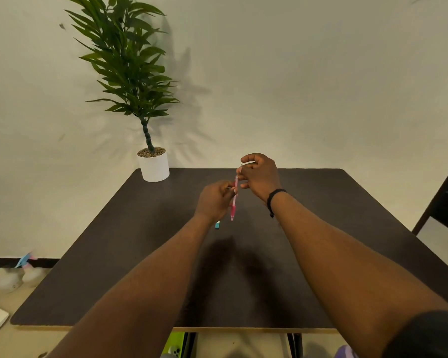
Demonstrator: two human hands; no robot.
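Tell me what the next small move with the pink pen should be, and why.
Probably draw the right hand straight along the line of the pink pen while the left hand holds it steady. The pen stands nearly upright above the table; the left hand pinches its middle, the right hand its top, where a thin rod seems to stick out. Sideways force might bend it.

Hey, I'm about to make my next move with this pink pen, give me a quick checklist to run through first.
1. Left hand grips the pen at mid-barrel: ok.
2. Right hand pinches the pen's top end: ok.
3. Pen is held over the table, so a dropped part would likely land there: ok.
4. Blue piece under the left hand, held or lying loose: cannot tell.
5. Pot stands well apart from both hands: ok.
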